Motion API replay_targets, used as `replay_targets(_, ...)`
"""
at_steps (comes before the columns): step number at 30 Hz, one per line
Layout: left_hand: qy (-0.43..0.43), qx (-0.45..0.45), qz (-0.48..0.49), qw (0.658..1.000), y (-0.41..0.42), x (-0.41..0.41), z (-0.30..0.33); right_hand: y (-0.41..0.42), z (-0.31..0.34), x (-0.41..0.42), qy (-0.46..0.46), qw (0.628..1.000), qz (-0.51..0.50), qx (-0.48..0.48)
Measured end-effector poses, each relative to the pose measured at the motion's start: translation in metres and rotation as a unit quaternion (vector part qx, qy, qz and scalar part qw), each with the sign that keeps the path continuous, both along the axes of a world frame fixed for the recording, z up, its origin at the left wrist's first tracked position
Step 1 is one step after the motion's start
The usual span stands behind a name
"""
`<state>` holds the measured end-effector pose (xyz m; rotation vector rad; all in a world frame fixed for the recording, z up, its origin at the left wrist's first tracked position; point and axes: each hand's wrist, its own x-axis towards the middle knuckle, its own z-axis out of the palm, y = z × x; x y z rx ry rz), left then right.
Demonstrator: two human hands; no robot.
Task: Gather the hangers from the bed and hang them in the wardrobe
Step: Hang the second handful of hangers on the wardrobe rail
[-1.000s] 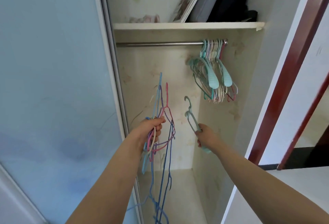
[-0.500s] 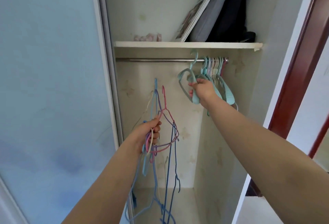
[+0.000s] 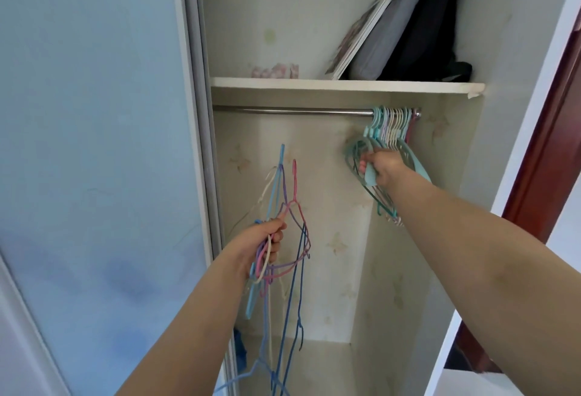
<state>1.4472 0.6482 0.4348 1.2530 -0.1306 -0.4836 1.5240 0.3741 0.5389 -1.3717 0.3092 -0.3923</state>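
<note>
My left hand (image 3: 267, 243) grips a tangled bundle of thin wire hangers (image 3: 295, 238), blue, pink, purple and cream, hanging down inside the open wardrobe. My right hand (image 3: 382, 166) reaches up and holds a teal plastic hanger (image 3: 353, 156) whose hook sits on the metal rail (image 3: 292, 111). It is at the left end of a tight row of several pastel hangers (image 3: 394, 122) bunched at the rail's right end. Part of the teal hanger is hidden by my fingers.
A white shelf (image 3: 314, 85) above the rail carries a leaning picture frame (image 3: 358, 40), a grey bag and dark fabric. A blue sliding door (image 3: 94, 144) stands on the left, and a red-brown door frame (image 3: 547, 131) on the right. The wardrobe floor (image 3: 314, 370) lies below.
My right hand lifted the teal hanger from low in the wardrobe to the rail, hooked it on and slid it right against the hung row. My left hand kept holding its bundle.
</note>
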Motion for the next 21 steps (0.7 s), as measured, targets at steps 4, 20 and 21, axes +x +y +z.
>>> replay_targets(4, -0.006, -0.024, 0.009, 1.0, -0.003, 0.0, -0.003, -0.009, -0.01, -0.003, -0.007, 0.999, -0.041, -0.019)
replay_targets(20, -0.004, -0.132, 0.008, 0.991, -0.029, 0.005, -0.037, 0.051, -0.216, -0.118, 0.358, 0.9, 0.187, -0.165)
replay_targets(21, -0.007, -0.138, 0.004, 0.99, -0.029, 0.004, -0.037, 0.06, -0.233, -0.129, 0.397, 0.873, 0.244, -0.142)
